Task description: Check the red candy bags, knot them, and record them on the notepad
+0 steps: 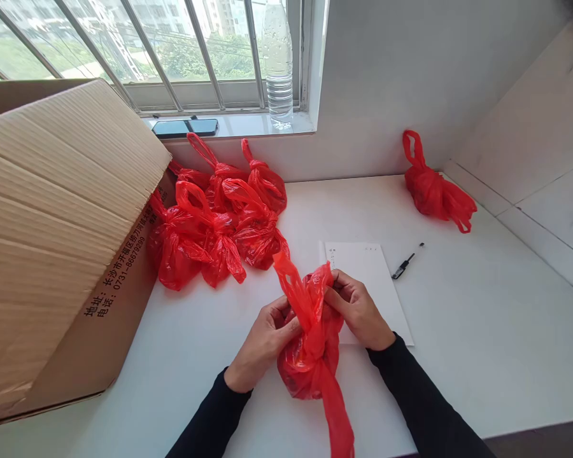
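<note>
A red plastic bag [310,356], knotted near its middle, is between my two hands at the front of the white table. One long handle strip hangs down towards me, and a loop stands up at the far side. My left hand [267,340] grips the bag's left side, thumb and fingers closed on the plastic. On the other side my right hand [358,308] pinches the bag's upper right edge. What is inside the bag cannot be made out. Partly beneath the bag and my right hand lies a white paper sheet [377,299] with some writing at its top.
Several knotted red bags [219,235] are heaped by the wall, beside a large open cardboard box [62,222] at left. Another red bag [434,191] lies at the back right. A black pen [403,266] rests right of the paper. The windowsill holds a phone [184,128] and a water bottle [279,76].
</note>
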Demonstrator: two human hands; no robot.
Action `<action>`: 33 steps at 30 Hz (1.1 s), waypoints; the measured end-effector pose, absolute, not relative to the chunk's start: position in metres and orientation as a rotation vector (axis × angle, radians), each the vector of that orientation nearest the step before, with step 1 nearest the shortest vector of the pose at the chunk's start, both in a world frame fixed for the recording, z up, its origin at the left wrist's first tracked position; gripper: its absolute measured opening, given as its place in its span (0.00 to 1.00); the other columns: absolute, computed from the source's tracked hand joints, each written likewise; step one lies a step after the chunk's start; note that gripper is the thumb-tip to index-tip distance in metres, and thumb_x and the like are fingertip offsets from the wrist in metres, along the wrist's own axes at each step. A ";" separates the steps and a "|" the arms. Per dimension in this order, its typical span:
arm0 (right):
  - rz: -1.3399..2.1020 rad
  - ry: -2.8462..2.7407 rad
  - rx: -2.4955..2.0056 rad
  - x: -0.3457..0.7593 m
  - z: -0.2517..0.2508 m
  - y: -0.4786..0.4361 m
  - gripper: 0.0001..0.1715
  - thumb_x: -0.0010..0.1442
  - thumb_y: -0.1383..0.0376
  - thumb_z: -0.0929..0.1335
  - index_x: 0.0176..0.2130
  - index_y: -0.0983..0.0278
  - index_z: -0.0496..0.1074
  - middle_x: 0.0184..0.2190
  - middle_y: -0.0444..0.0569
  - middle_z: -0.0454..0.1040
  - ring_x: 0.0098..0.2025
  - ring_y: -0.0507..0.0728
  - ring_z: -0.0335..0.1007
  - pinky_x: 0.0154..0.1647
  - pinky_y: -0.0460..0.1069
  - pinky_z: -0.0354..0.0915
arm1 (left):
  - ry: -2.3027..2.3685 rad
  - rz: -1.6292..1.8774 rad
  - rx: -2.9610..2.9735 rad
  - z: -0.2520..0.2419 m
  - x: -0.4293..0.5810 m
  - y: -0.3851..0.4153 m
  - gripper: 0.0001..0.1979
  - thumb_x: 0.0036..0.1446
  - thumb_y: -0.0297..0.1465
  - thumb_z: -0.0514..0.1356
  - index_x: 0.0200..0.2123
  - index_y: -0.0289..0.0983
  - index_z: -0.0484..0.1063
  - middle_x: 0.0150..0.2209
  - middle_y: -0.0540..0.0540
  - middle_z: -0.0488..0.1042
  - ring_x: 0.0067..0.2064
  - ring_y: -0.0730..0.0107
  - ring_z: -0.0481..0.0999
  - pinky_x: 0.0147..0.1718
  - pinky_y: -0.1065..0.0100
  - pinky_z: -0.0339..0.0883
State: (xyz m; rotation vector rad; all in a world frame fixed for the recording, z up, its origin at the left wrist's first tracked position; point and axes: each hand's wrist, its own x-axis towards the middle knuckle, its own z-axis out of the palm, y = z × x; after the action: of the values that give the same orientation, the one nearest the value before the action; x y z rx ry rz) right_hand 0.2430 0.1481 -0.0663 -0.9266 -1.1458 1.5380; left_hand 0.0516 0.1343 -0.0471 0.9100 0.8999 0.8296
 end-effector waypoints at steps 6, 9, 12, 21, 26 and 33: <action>1.634 -1.213 -0.891 0.238 -0.062 0.148 0.16 0.69 0.53 0.68 0.53 0.57 0.73 0.46 0.47 0.76 0.46 0.55 0.71 0.49 0.51 0.69 | 0.962 0.940 0.882 -0.052 0.048 0.133 0.16 0.53 0.33 0.72 0.45 0.37 0.80 0.35 0.47 0.81 0.37 0.63 0.78 0.41 0.66 0.72; 1.651 -1.211 -0.907 0.236 -0.065 0.147 0.17 0.66 0.54 0.71 0.51 0.58 0.73 0.44 0.46 0.76 0.46 0.55 0.72 0.50 0.51 0.69 | 0.989 1.004 0.850 -0.056 0.045 0.134 0.17 0.53 0.35 0.73 0.45 0.38 0.79 0.37 0.47 0.80 0.37 0.66 0.77 0.40 0.68 0.71; 1.588 -1.182 -1.005 0.236 -0.070 0.146 0.14 0.65 0.53 0.72 0.42 0.61 0.75 0.35 0.45 0.76 0.38 0.53 0.70 0.41 0.48 0.68 | 0.996 1.019 0.833 -0.058 0.044 0.134 0.16 0.53 0.36 0.73 0.44 0.38 0.79 0.39 0.47 0.80 0.38 0.67 0.77 0.40 0.70 0.71; 1.586 -1.145 -1.004 0.239 -0.068 0.147 0.15 0.67 0.52 0.70 0.43 0.61 0.74 0.39 0.45 0.75 0.40 0.53 0.70 0.43 0.49 0.68 | 0.975 0.997 0.821 -0.054 0.050 0.131 0.15 0.57 0.35 0.70 0.48 0.39 0.79 0.46 0.45 0.80 0.43 0.62 0.78 0.42 0.67 0.72; 1.631 -1.140 -0.967 0.238 -0.065 0.146 0.14 0.66 0.52 0.70 0.42 0.61 0.73 0.37 0.44 0.75 0.38 0.52 0.70 0.41 0.48 0.68 | 0.928 0.985 0.798 -0.055 0.049 0.130 0.16 0.61 0.37 0.66 0.52 0.41 0.78 0.48 0.44 0.80 0.47 0.58 0.78 0.45 0.64 0.72; 1.651 -0.947 -0.919 0.243 -0.064 0.146 0.11 0.69 0.53 0.68 0.43 0.58 0.72 0.37 0.43 0.76 0.37 0.52 0.71 0.40 0.47 0.68 | 0.785 0.829 0.938 -0.049 0.045 0.127 0.23 0.65 0.36 0.64 0.62 0.44 0.71 0.57 0.42 0.76 0.56 0.56 0.74 0.56 0.60 0.67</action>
State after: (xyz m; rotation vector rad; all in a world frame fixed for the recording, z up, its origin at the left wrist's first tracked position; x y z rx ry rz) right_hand 0.2425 0.1464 -0.0642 -0.9194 -0.9469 1.6505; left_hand 0.0454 0.1268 -0.0494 0.9376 0.7848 0.8288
